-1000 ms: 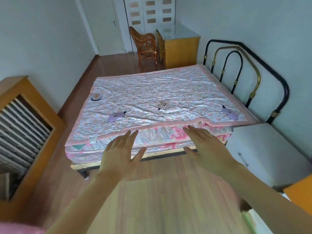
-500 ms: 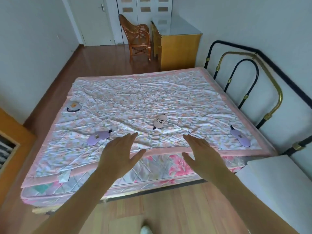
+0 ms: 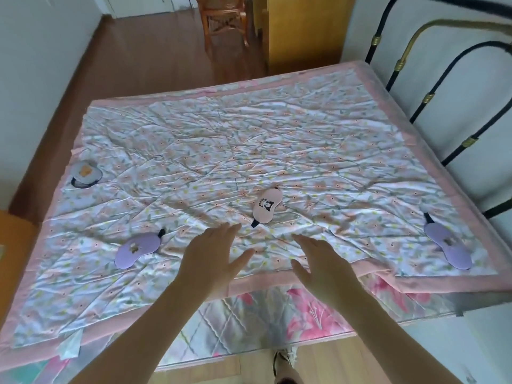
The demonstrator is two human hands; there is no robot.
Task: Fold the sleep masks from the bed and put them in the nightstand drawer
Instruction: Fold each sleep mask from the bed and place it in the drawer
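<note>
Several sleep masks lie flat on the bed's flowered quilt [image 3: 249, 139]. A pink mask with a panda print [image 3: 267, 206] lies in the middle, just beyond my fingertips. A purple mask [image 3: 137, 249] lies to the left, another purple mask [image 3: 447, 248] near the right edge, and a grey mask with an orange patch [image 3: 85, 173] at the far left. My left hand [image 3: 212, 257] and my right hand [image 3: 322, 263] hover open over the quilt's near edge, holding nothing. The white nightstand [image 3: 487, 328] shows at the lower right; its drawer is out of view.
A black and brass metal headboard [image 3: 432, 87] runs along the right side. A wicker chair [image 3: 224, 20] and a yellow wooden cabinet [image 3: 302, 29] stand beyond the bed's far end. Wooden floor lies to the left, and my shoe [image 3: 282, 361] is below the mattress.
I have come closer to the bed and look down on it more steeply. Both open hands have moved forward from the mattress side to above the quilt, near the pink mask.
</note>
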